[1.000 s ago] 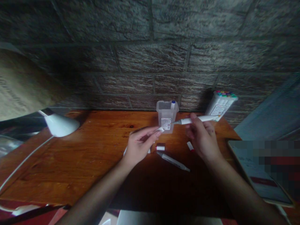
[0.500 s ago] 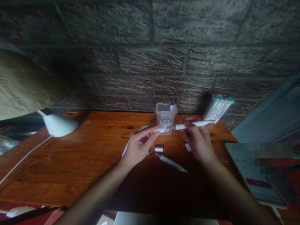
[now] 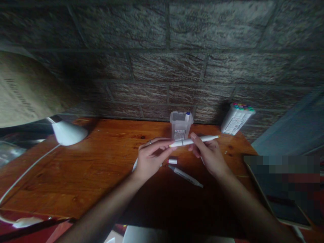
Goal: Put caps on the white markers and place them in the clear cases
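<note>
Both my hands hold one white marker level above the wooden desk. My left hand pinches the marker's left end, where the cap sits against the body. My right hand grips the marker's middle with closed fingers. Below them on the desk lie a loose white cap with a red band and an uncapped white marker. Another white marker pokes out from under my left hand.
A clear plastic holder with one blue-tipped marker stands at the brick wall. A full case of coloured markers leans at the back right. A white desk lamp sits left; a tablet lies right.
My left hand's cap and my right hand's marker came together: they were apart a second ago, and now the cap is on the marker's tip. Both hands dropped slightly toward me.
</note>
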`<state>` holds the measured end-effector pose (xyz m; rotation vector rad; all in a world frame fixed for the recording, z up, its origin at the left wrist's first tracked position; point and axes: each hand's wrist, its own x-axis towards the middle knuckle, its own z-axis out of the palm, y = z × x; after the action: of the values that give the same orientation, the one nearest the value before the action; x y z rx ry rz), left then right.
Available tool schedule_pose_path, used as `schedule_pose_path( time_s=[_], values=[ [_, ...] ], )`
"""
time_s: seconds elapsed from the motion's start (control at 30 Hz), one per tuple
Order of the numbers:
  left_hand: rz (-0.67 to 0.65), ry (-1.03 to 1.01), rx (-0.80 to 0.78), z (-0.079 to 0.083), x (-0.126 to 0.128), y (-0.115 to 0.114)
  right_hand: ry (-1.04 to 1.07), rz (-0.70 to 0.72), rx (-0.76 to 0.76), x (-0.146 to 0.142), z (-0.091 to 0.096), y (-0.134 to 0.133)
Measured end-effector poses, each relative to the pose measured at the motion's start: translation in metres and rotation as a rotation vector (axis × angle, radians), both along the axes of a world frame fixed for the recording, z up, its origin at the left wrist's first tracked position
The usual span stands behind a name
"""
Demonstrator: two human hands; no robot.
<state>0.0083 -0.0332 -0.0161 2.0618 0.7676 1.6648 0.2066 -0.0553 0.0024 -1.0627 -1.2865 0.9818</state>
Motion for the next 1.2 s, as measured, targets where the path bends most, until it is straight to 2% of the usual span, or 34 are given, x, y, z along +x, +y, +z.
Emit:
schedule_pose_path(
  time_s=[0.17, 0.3, 0.43, 0.6, 0.83, 1.03, 1.2],
  values=[
    [-0.044, 0.001, -0.045, 0.003, 0.003, -0.003, 0.041, -0.036, -0.12, -0.005, -0.008, 0.0],
    [-0.189, -0.062, -0.261, 0.008, 0.004, -0.005, 0.194, -0.065, -0.178, -0.008, -0.011, 0.003],
    [-0.34, -0.09, -0.486, 0.012, 0.003, -0.005, 0.342, 0.027, -0.185, -0.007, -0.008, 0.006],
    [-0.429, -0.148, -0.564, 0.013, 0.004, -0.005, 0.402, 0.145, -0.194, -0.006, -0.005, 0.005],
    [-0.595, -0.227, -0.801, 0.002, 0.01, -0.009, 0.519, 0.126, -0.177, -0.017, -0.008, 0.001],
    [-0.612, -0.292, -0.855, 0.003, 0.013, -0.015, 0.566, 0.044, -0.207, -0.024, -0.007, -0.002],
    [-0.573, -0.317, -0.84, 0.0, 0.016, -0.014, 0.512, -0.009, -0.144, -0.024, -0.007, 0.002]
  ],
)
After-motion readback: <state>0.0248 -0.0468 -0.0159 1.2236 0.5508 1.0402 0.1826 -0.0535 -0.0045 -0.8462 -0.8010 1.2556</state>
